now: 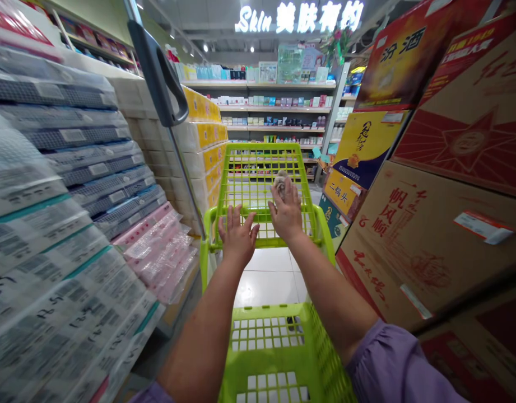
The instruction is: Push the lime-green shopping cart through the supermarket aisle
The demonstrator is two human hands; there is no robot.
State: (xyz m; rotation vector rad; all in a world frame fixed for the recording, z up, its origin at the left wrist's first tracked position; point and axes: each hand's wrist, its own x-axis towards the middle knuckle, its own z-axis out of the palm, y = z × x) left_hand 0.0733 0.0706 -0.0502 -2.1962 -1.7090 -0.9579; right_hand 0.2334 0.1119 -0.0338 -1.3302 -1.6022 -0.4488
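A bright green plastic shopping cart (330, 246) stands right in front of me, with an open grid panel (264, 146) at its far upper part and a lower basket (266, 358) nearer to me. My left hand (237, 235) is over the near left edge of the grid panel, fingers spread and holding nothing. Farther right, my right hand (288, 212) rests on the grid with its fingers around a bunched greyish cloth (282, 180). Part of that cloth is hidden behind the fingers.
Stacked plastic-wrapped packs (102, 168) line the left side, near yellow-and-white packages (205, 134). A metal pole with a grey handle (159, 73) rises at the cart's left. Cardboard cartons (434, 235) crowd the right. Stocked shelves (274, 106) stand ahead.
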